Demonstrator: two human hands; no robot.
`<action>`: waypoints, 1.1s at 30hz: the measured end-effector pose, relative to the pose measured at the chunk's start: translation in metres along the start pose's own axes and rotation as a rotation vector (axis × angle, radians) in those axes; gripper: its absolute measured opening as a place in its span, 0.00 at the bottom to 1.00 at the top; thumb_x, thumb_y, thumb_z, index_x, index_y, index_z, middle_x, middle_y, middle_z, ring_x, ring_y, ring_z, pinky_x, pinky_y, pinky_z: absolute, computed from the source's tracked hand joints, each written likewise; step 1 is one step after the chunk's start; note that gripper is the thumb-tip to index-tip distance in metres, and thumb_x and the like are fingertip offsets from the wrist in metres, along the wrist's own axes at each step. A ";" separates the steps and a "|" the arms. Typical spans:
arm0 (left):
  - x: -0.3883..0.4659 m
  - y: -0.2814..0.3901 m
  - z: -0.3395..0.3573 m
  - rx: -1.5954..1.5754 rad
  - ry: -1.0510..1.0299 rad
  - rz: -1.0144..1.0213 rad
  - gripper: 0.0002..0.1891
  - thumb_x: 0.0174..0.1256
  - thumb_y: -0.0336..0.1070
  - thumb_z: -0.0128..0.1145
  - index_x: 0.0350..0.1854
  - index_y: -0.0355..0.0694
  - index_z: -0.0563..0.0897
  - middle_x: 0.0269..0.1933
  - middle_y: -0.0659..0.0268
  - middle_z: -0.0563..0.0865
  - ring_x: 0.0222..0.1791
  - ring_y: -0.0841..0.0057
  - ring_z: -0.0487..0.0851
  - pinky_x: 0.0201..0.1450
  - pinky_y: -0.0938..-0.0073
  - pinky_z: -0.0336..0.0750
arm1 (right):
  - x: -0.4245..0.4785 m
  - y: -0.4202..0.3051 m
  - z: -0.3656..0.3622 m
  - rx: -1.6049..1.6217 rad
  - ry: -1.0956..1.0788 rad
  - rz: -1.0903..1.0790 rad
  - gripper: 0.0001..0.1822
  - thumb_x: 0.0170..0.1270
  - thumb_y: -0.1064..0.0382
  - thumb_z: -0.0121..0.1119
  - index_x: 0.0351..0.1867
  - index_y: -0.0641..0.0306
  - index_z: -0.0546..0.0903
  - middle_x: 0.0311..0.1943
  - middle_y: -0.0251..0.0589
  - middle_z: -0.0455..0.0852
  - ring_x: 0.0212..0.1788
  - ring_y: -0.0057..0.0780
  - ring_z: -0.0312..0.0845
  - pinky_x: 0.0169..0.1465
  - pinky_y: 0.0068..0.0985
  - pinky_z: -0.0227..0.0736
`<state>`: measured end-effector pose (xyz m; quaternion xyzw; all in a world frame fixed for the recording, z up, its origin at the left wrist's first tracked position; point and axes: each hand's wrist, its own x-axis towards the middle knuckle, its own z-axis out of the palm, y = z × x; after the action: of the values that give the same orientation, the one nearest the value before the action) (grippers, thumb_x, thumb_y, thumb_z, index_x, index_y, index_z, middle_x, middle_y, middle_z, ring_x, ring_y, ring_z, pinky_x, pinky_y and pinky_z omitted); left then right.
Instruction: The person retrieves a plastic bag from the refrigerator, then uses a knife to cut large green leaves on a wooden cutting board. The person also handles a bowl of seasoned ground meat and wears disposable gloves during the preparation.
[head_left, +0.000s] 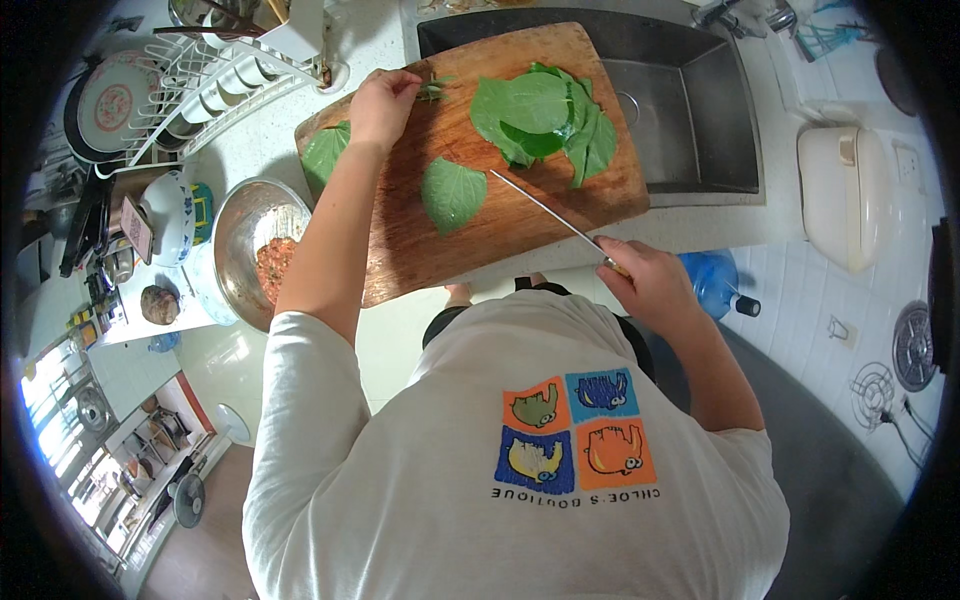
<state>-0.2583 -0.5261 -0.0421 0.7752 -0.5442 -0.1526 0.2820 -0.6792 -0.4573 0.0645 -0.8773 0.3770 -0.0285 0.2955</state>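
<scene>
My left hand (386, 105) pinches at small green stem pieces (433, 88) by the far left edge of a wooden cutting board (405, 255); whether a piece is between the fingertips cannot be told. In my right hand (646, 283) is a knife (551, 214), gripped by its handle, its thin blade reaching over the board. Near the blade's tip lies a single green leaf (454, 195). A pile of broad green leaves (536, 112) rests at the board's far right. Another leaf (324, 156) lies at the left edge, partly behind my left forearm.
A steel bowl (232, 225) with minced filling (274, 262) stands left of the board, partly behind my left arm. The board overlaps a dark sink (720, 97). A white dish rack (217, 112) stands at far left. A blue water bottle (709, 281) is at right.
</scene>
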 end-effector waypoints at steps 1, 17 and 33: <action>0.002 -0.003 0.001 0.045 0.000 0.020 0.11 0.69 0.38 0.67 0.50 0.41 0.91 0.48 0.55 0.89 0.46 0.63 0.89 0.53 0.64 0.82 | 0.001 -0.001 0.000 0.009 0.005 -0.009 0.19 0.69 0.59 0.65 0.58 0.62 0.82 0.34 0.49 0.88 0.35 0.46 0.88 0.38 0.40 0.81; -0.117 0.034 0.009 0.148 -0.153 0.023 0.10 0.56 0.35 0.71 0.41 0.44 0.87 0.46 0.55 0.86 0.50 0.53 0.85 0.55 0.54 0.80 | 0.007 0.002 0.000 0.051 0.034 0.006 0.19 0.68 0.61 0.67 0.58 0.64 0.83 0.38 0.50 0.90 0.36 0.48 0.88 0.41 0.40 0.81; -0.112 0.015 -0.027 -0.299 -0.130 -0.196 0.08 0.67 0.33 0.64 0.45 0.37 0.84 0.40 0.50 0.90 0.41 0.58 0.89 0.48 0.63 0.81 | 0.006 -0.006 0.005 0.064 0.018 -0.017 0.19 0.67 0.61 0.67 0.58 0.64 0.83 0.39 0.51 0.90 0.38 0.50 0.88 0.42 0.41 0.82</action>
<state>-0.2950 -0.4181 -0.0196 0.7624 -0.4547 -0.3083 0.3421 -0.6699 -0.4560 0.0629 -0.8703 0.3712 -0.0507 0.3196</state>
